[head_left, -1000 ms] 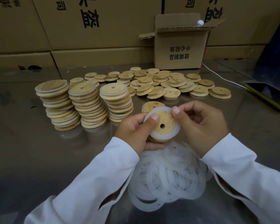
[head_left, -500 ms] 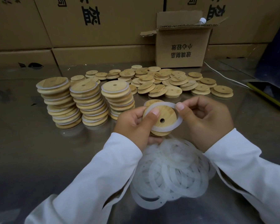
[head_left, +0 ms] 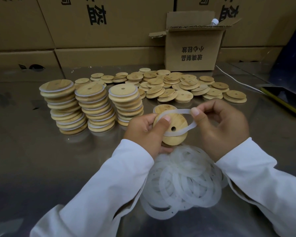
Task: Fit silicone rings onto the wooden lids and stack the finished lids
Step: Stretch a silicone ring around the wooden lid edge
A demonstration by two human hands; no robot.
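At the lower centre of the frame, a pile of loose silicone rings [head_left: 183, 183] lies on the table [head_left: 41, 159]. Just above it the left hand [head_left: 143, 130] grips a wooden lid [head_left: 175, 139], its thumb pressing a silicone ring [head_left: 176, 111] to the lid's face. The right hand [head_left: 220, 127] pinches that ring, pulled past the lid's right edge. Further left stand three stacks of ringed lids [head_left: 94, 106]. Beyond them, bare lids [head_left: 178, 84] lie scattered before an open cardboard box [head_left: 193, 50].

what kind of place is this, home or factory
Likely a packing or assembly bench in a factory or warehouse: printed cartons wall the back, and loose wooden lids, finished stacks and a pile of silicone rings cover a steel table.
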